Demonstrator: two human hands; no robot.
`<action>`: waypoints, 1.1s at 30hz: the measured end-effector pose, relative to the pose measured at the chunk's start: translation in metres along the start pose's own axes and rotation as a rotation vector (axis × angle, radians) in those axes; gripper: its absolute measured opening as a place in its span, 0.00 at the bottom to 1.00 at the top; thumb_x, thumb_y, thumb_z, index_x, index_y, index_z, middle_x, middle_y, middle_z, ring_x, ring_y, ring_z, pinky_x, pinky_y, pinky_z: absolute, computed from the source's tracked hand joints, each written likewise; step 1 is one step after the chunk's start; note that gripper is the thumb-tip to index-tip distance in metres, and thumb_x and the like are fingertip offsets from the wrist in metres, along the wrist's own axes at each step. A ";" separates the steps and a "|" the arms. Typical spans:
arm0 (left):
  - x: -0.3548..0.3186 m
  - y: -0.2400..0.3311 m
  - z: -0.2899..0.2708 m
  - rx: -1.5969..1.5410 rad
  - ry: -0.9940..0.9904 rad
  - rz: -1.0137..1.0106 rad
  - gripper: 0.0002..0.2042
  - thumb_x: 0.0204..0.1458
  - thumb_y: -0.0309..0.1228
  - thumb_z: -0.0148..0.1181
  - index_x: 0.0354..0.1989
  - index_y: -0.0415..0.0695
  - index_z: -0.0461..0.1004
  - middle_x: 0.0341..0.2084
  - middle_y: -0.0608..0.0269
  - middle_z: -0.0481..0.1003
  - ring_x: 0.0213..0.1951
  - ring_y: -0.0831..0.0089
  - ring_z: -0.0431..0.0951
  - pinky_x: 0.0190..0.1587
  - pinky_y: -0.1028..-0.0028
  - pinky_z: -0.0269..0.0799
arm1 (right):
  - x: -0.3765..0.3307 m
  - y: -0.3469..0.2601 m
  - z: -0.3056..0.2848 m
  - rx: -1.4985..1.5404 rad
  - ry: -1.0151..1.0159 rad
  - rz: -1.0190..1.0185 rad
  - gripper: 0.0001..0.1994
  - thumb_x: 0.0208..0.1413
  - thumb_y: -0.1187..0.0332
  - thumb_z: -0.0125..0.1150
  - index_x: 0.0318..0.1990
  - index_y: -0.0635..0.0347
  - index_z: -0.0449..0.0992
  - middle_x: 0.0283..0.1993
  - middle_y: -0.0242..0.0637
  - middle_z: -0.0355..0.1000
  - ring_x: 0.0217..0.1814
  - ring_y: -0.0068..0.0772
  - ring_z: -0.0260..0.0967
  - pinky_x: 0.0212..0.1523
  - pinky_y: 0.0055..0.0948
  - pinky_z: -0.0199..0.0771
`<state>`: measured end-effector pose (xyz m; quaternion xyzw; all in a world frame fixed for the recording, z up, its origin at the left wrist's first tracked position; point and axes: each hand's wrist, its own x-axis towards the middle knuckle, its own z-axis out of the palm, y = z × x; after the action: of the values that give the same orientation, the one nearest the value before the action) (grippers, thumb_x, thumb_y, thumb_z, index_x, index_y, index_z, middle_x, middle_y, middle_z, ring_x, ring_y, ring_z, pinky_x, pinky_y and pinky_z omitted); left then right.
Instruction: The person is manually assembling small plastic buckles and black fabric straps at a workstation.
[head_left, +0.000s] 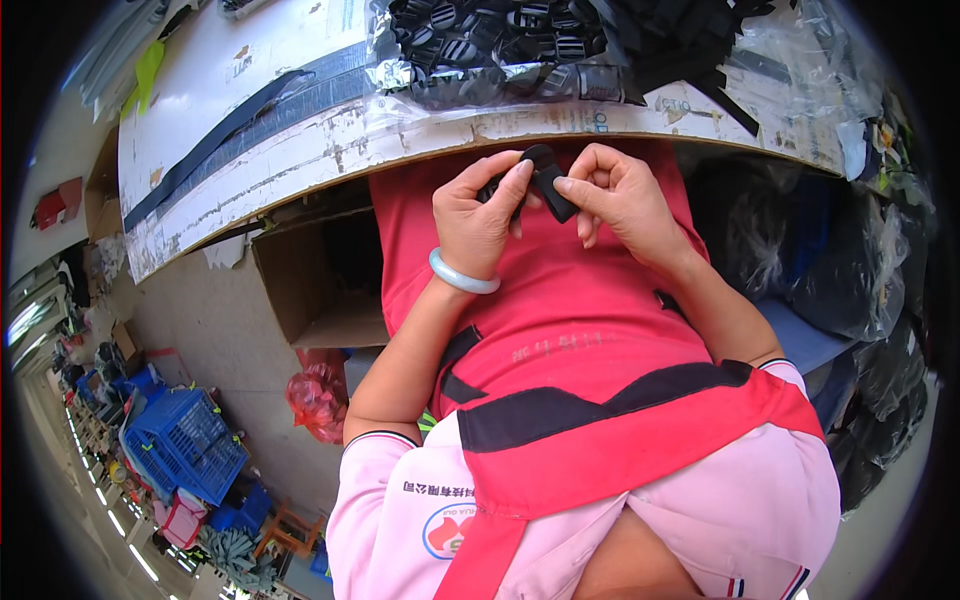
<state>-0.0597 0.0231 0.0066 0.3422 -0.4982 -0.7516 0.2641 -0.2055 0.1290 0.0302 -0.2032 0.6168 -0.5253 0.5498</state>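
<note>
Over the red apron [560,275], both my hands are closed on a short black webbing strap [551,188]. My left hand [468,222] grips its looped end between thumb and fingers, beside a dark piece that is probably a plastic buckle, mostly hidden by the fingers. From the other side my right hand [628,205] pinches the strap's edge with thumb and forefinger. Just beyond the hands, a heap of black plastic buckles [455,50] lies in clear plastic on the table. Black webbing pieces [675,50] are piled to its right.
The worn white table [290,150] has its front edge just past my hands. A long dark strap [215,148] lies along its left part. Below at left are an open cardboard box [290,285], a red plastic bag [318,398] and a blue crate [190,440]. Plastic-wrapped bundles [850,270] sit at right.
</note>
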 end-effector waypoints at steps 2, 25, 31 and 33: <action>-0.002 -0.005 -0.003 0.082 -0.020 0.091 0.07 0.56 0.23 0.61 0.41 0.36 0.78 0.25 0.67 0.76 0.19 0.85 0.71 0.17 0.84 0.63 | 0.002 0.002 0.000 0.048 -0.012 0.026 0.08 0.59 0.69 0.61 0.33 0.62 0.70 0.24 0.32 0.72 0.18 0.18 0.69 0.18 0.17 0.70; -0.021 0.007 -0.022 0.271 -0.261 0.289 0.09 0.47 0.14 0.62 0.36 0.38 0.79 0.37 0.62 0.72 0.36 0.74 0.73 0.37 0.78 0.70 | 0.010 0.007 -0.002 0.013 -0.035 -0.197 0.06 0.58 0.72 0.63 0.37 0.64 0.74 0.33 0.28 0.73 0.34 0.15 0.71 0.36 0.17 0.74; -0.035 0.030 -0.041 0.235 -0.252 0.171 0.09 0.47 0.14 0.61 0.37 0.37 0.78 0.34 0.60 0.74 0.34 0.72 0.74 0.38 0.77 0.70 | 0.021 0.022 0.013 0.090 -0.031 -0.207 0.06 0.57 0.74 0.63 0.38 0.63 0.70 0.34 0.29 0.72 0.35 0.17 0.71 0.37 0.17 0.75; -0.042 0.052 -0.073 0.508 -0.452 0.119 0.10 0.47 0.14 0.61 0.38 0.36 0.78 0.33 0.59 0.75 0.34 0.72 0.75 0.38 0.76 0.71 | 0.019 0.025 0.018 0.084 -0.217 -0.119 0.07 0.59 0.71 0.61 0.39 0.63 0.71 0.34 0.30 0.72 0.34 0.18 0.71 0.36 0.19 0.75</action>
<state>0.0261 -0.0067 0.0460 0.1922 -0.7343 -0.6438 0.0966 -0.1871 0.1144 0.0021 -0.2717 0.5182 -0.5572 0.5892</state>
